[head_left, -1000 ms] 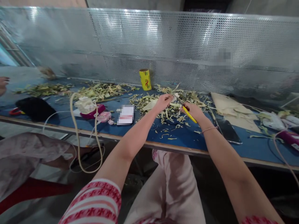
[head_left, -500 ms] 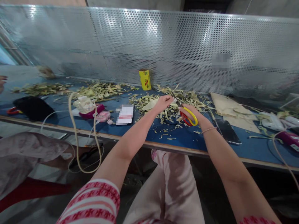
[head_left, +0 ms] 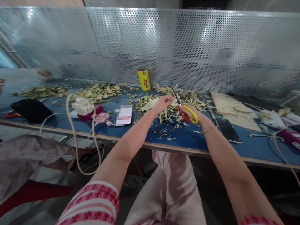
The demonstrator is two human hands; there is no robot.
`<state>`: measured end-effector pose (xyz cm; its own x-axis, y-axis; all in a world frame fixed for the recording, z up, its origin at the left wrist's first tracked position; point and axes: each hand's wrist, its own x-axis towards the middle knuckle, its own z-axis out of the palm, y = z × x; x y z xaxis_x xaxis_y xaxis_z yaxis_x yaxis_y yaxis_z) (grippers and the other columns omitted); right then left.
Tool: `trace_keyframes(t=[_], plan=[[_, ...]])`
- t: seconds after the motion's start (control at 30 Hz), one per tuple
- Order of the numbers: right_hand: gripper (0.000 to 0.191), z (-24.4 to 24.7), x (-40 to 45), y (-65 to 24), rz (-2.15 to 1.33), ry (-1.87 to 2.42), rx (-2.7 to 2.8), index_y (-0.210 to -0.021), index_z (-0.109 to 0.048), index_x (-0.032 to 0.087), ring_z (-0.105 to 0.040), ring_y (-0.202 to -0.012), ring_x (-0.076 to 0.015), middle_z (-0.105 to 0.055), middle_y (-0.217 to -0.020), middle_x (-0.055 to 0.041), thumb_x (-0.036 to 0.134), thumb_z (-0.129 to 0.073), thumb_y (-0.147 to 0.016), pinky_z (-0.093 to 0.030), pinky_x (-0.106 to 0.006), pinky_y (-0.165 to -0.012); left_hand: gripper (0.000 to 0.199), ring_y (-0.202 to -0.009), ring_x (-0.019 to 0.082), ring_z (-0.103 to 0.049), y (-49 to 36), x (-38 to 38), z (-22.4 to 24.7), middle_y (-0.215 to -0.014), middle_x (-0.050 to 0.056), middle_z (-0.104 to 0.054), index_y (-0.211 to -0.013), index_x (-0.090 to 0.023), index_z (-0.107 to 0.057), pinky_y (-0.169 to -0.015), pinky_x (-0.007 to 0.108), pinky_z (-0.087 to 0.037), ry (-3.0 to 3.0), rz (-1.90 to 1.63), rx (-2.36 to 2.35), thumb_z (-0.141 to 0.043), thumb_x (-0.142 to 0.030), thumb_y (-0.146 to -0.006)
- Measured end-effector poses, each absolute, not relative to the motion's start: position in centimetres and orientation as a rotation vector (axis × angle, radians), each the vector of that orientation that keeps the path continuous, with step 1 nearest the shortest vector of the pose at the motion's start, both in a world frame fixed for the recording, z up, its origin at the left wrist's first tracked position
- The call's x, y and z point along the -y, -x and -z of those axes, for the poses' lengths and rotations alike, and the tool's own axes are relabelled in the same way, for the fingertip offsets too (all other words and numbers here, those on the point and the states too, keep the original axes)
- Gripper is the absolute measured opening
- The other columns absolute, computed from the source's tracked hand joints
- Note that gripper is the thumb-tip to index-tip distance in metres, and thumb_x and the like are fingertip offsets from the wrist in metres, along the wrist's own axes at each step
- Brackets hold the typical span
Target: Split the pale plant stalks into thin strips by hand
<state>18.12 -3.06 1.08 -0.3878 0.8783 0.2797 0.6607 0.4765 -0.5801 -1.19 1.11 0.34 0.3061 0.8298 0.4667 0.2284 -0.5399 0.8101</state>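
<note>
My left hand (head_left: pixel 164 103) is pinched closed on a small pale strip (head_left: pixel 174 100), apparently a piece of dried plant; its exact kind is hard to make out. Close on its right, my right hand (head_left: pixel 196 113) grips scissors (head_left: pixel 194 118) with one yellow and one red handle loop. The dark blades point up and left beside the strip and stand slightly apart. Around and beneath both hands spreads a heap of dry, pale green plant strips (head_left: pixel 147 104), with small trimmings scattered in front.
A yellow cylinder (head_left: pixel 143 79) stands behind the heap, before a perforated metal panel (head_left: pixel 117 40). Leftward lie a pixelated card (head_left: pixel 124 115), a magenta object (head_left: pixel 90 114) and more plant heaps (head_left: pixel 98 92). A phone (head_left: pixel 227 130) and cardboard (head_left: pixel 234 111) lie right. Another person's hand (head_left: pixel 2 84) shows far left.
The scissors have opened: the blades have parted, and the red loop now shows apart from the yellow one. My left hand stays nearly still. The view has shifted slightly.
</note>
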Motion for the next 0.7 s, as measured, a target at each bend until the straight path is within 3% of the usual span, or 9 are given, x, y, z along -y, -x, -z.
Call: trace_keyframes(t=[0.13, 0.43, 0.7], plan=[[0.054, -0.9, 2.8, -18.0, -0.677, 1.337, 2.143, -0.071, -0.051, 0.02, -0.051, -0.049, -0.0135, -0.052, -0.052, -0.0001, 0.071, -0.036, -0.082, -0.044, -0.027, -0.053, 0.035, -0.044, 0.009, -0.038, 1.2, -1.2, -0.3, -0.047, -0.003, -0.043, -0.073, -0.018, -0.056, -0.05, 0.024, -0.029, -1.953, -1.2, -0.924, -0.054, -0.051, -0.082], [0.055, -1.1, 2.0, -18.4, -0.269, 1.381, 2.079, -0.067, -0.057, 0.019, -0.053, -0.054, -0.0161, -0.055, -0.052, -0.0025, 0.068, -0.038, -0.082, -0.039, -0.027, -0.054, 0.029, -0.043, 0.008, -0.036, 1.1, -0.9, -0.5, -0.047, -0.004, -0.042, -0.075, -0.017, -0.055, -0.05, 0.023, -0.028, -1.898, -1.207, -0.973, -0.051, -0.043, -0.085], [0.051, 0.2, -0.6, -20.1, -0.011, 1.398, 2.075, -0.086, -0.058, 0.018, -0.057, -0.08, -0.0237, -0.063, -0.083, -0.0114, 0.066, -0.042, -0.08, -0.044, -0.034, -0.072, 0.02, -0.052, 0.008, -0.041, 1.1, -1.1, -0.8, -0.063, 0.0, -0.052, -0.075, -0.016, -0.053, -0.052, 0.023, -0.029, -1.845, -1.286, -1.124, -0.051, -0.034, -0.085]])
